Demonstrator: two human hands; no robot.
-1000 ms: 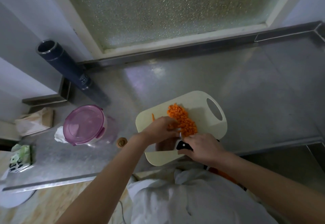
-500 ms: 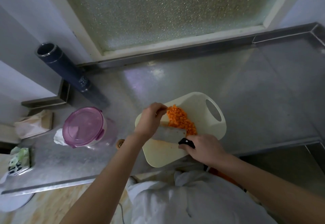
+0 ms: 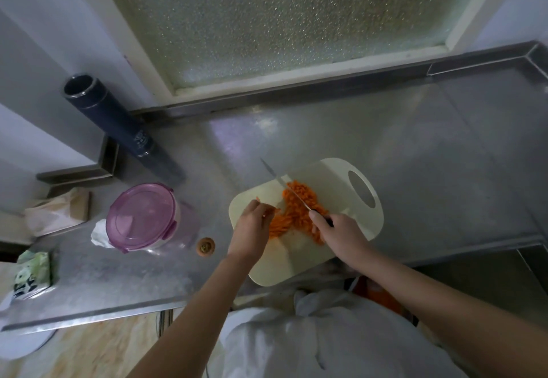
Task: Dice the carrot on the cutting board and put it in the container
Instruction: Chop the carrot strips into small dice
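Note:
A cream cutting board lies on the steel counter with a heap of diced carrot on its middle. Thin carrot strips lie in front of the heap. My left hand rests curled on the strips at their left end and holds them down. My right hand grips the black handle of a knife, whose blade runs up and left across the diced heap, edge down. A clear container with a pink lid stands closed on the counter to the left of the board.
A dark tall cylinder stands at the back left. A carrot end piece lies between container and board. A paper bag, a crumpled tissue and a green packet sit at the far left. The counter edge runs just below the board.
The knife has turned from lying flat and crosswise to edge down, pointing up and left. My left hand came back from the board's far left edge onto the carrot strips.

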